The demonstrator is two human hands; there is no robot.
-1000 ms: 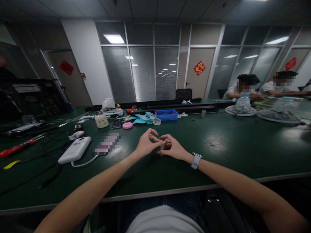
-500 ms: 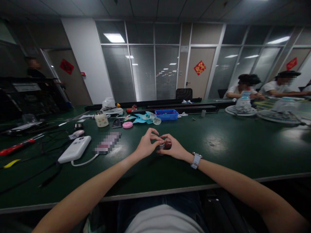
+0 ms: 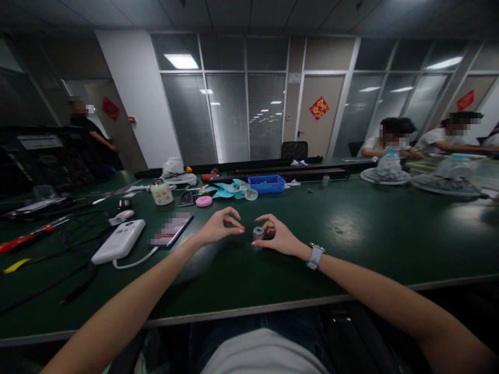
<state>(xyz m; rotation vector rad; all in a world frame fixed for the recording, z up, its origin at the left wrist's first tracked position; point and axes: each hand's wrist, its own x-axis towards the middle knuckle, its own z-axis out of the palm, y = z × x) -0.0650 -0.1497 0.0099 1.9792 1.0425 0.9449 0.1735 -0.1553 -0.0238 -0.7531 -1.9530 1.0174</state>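
Note:
A small grey metal cylinder (image 3: 258,233) with a dark, patterned top stands upright on the green table. My right hand (image 3: 278,236) curls around its right side, thumb in front and fingers behind, gripping it. To the left, my left hand (image 3: 222,226) hovers apart from the cylinder. Its thumb and fingers are curved with a gap between them, and I see nothing held there. A phone (image 3: 172,229) and a white power bank (image 3: 119,241) joined by a cable lie left of my left hand.
Beyond my hands are a blue tray (image 3: 267,184), light-blue fan blades (image 3: 230,189), a pink disc (image 3: 204,201) and a patterned bottle (image 3: 161,192). Another small cylinder (image 3: 325,181) stands farther back. Cables and a red-handled tool (image 3: 27,239) lie left. Two people sit at the far right.
My left hand has moved left, away from the cylinder, uncovering its top. My right hand stays around it. A person at the far left has moved right beside the door.

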